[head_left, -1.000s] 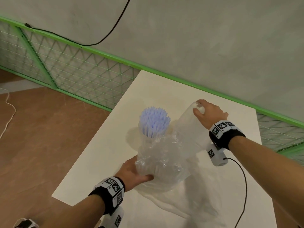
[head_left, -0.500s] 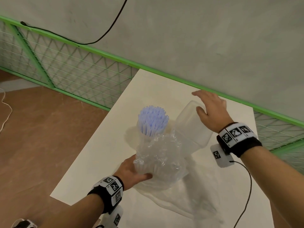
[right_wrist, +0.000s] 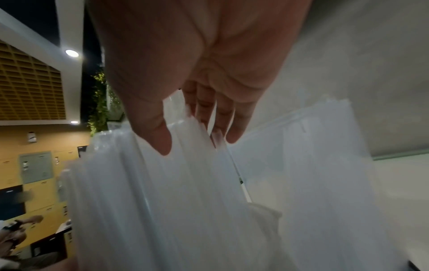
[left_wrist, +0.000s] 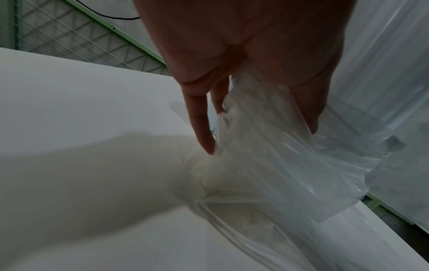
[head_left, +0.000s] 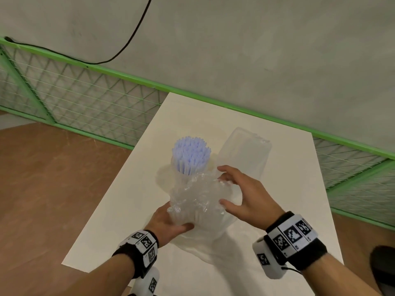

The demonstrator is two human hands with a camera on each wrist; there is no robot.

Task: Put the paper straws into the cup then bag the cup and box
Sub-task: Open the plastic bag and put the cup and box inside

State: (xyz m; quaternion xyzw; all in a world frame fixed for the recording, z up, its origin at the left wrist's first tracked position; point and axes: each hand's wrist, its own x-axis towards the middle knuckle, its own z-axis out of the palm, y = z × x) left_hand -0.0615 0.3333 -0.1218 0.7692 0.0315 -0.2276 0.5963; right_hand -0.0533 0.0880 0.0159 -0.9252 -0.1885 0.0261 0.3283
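Observation:
A bundle of pale blue paper straws (head_left: 190, 154) stands upright in a clear cup (head_left: 182, 178) on the white table (head_left: 119, 210). A crumpled clear plastic bag (head_left: 201, 199) is bunched around the cup's lower part. Right of the cup a clear plastic box (head_left: 245, 152) stands on end, leaning. My left hand (head_left: 171, 223) grips the bag's near edge, thumb on top; the left wrist view shows the bag (left_wrist: 267, 155) pinched under its fingers. My right hand (head_left: 241, 195) hovers with spread fingers at the bag's right side, fingertips touching the plastic (right_wrist: 185, 165).
The table's left edge drops to a brown floor (head_left: 53, 189). A green mesh fence (head_left: 85, 99) and a grey wall with a black cable (head_left: 128, 45) run behind the table. A dark object (head_left: 382, 265) sits at the lower right.
My right hand let go of the box's top and came down toward me to the bag's right side. The box stays leaning. My left hand kept its grip on the bag.

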